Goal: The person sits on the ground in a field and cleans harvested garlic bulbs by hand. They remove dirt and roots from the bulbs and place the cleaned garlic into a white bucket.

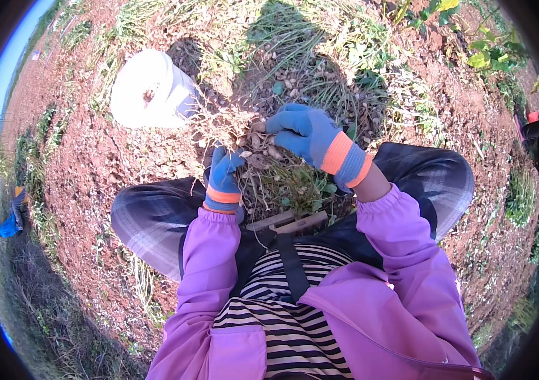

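My left hand [224, 173], in a blue work glove with an orange cuff band, is closed around a bunch of peanut plants, its tangled roots [224, 123] spread above the fingers. Peanut pods [262, 142] hang among the roots between both hands. My right hand [298, 130], in a matching glove, has its curled fingertips at the right edge of the pods; whether it grips one is hidden. Green peanut leaves and stems [298, 183] lie below the hands, between my bent legs. A white plastic bucket [179, 90] is just beyond my left hand.
Pulled peanut vines [293, 42] and loose pods cover the reddish soil ahead. A wooden slatted piece [302, 223] lies close to my lap. Leafy plants [492, 54] stand at upper right. A person in blue [8, 227] is far left; a dark object [537, 142] is far right.
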